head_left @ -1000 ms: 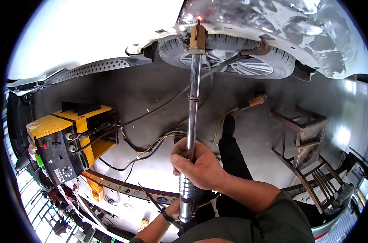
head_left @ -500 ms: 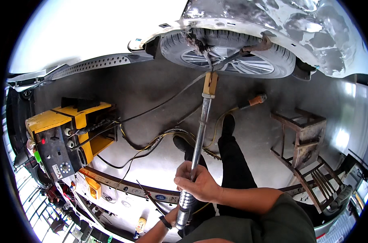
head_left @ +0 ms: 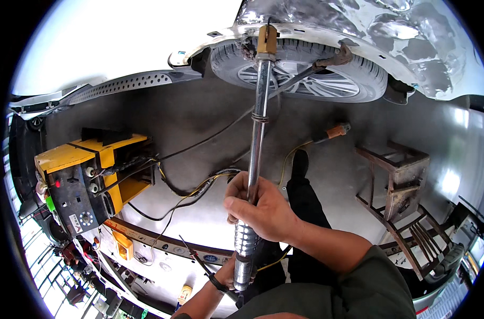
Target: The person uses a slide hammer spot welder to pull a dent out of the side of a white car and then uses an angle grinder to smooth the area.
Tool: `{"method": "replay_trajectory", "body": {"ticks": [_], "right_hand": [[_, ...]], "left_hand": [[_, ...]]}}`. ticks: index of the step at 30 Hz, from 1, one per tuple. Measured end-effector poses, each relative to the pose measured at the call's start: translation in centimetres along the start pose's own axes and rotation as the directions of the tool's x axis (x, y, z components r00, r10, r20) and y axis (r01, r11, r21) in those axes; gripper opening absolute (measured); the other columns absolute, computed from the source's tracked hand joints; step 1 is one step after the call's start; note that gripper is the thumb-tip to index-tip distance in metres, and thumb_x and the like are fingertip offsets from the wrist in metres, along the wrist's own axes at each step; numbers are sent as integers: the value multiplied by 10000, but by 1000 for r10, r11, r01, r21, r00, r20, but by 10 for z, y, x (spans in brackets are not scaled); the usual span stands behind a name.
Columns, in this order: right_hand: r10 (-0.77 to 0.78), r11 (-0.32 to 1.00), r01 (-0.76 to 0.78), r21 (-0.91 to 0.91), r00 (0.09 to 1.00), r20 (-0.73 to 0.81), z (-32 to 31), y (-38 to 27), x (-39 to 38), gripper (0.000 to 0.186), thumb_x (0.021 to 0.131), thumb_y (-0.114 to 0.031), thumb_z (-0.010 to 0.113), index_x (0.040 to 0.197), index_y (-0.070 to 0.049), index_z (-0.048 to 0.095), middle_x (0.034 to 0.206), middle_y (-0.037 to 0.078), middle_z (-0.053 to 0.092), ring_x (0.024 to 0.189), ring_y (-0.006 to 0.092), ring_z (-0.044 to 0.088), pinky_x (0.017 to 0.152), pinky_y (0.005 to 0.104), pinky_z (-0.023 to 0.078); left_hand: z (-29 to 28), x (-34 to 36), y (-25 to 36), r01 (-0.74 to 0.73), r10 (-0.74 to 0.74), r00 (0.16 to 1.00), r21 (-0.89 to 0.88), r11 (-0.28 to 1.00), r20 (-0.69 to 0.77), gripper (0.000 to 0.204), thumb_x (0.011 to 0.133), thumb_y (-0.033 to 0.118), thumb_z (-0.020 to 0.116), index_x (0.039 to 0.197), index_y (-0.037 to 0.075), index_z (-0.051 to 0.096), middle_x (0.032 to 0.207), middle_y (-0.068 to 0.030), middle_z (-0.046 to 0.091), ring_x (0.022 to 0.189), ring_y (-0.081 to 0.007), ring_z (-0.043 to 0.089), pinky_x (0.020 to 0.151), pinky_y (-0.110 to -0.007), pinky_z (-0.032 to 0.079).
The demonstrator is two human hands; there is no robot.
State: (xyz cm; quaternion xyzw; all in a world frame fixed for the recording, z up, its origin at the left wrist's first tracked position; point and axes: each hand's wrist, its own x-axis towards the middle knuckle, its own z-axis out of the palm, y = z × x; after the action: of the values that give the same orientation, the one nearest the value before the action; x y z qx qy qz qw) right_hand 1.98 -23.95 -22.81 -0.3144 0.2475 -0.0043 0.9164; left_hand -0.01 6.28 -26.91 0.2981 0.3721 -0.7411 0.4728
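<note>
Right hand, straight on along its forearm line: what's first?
In the picture, the right hand would first cross the cables up-left. They seem to lie on the floor, so it might pass above; depth is unclear.

The floor [head_left: 194, 106] here is smooth and grey, glinting where light catches it over on the right. An orange-and-black tool [head_left: 336, 131] lies on it, its yellow cord [head_left: 283, 171] curling away. Black cable [head_left: 155, 220] loops loosely nearby. A worn brown stool [head_left: 404, 199] stands off to the right, and a dark shoe [head_left: 300, 164] is planted near the cord.
</note>
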Motion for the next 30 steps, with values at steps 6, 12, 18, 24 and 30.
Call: {"method": "replay_trajectory", "body": {"ticks": [6,12,18,24,30], "right_hand": [[-19,996,20,82,1000,-14,4,-6,4,157,961,-158,608,962,-27,521,753,36,551,685,116,556,663,300,490],[-25,996,20,-90,998,-52,-10,-54,39,217,962,-233,591,973,-25,529,754,60,594,673,138,603,628,298,512],[-157,986,163,46,980,-121,-6,-10,22,194,921,-129,633,1078,-52,550,781,50,594,677,146,604,627,327,528],[129,991,-132,-26,988,-88,-1,60,-45,156,917,-130,649,963,-52,521,781,22,558,739,107,587,716,302,519],[60,993,-66,-94,996,-73,-1,18,-15,171,915,-146,650,953,-47,516,772,37,578,718,110,584,699,297,506]], "left_hand": [[-14,-4,-9,130,-130,991,12,991,-2,411,941,538,564,1036,144,627,910,-139,701,726,-259,707,619,-357,586],[-15,-4,-12,14,-11,999,79,997,-33,491,942,599,506,1042,135,629,893,-118,703,720,-231,705,611,-339,576],[-22,0,-18,-55,60,994,61,997,-92,515,946,600,494,1053,115,633,863,-119,698,715,-235,705,603,-356,587],[-48,-10,-51,130,-139,982,-78,988,-124,361,977,399,547,1186,106,581,843,-117,702,684,-221,711,592,-340,599],[-22,10,-24,12,2,986,83,996,-166,475,997,605,393,1217,193,476,744,-90,671,587,-195,664,512,-306,554]]}}
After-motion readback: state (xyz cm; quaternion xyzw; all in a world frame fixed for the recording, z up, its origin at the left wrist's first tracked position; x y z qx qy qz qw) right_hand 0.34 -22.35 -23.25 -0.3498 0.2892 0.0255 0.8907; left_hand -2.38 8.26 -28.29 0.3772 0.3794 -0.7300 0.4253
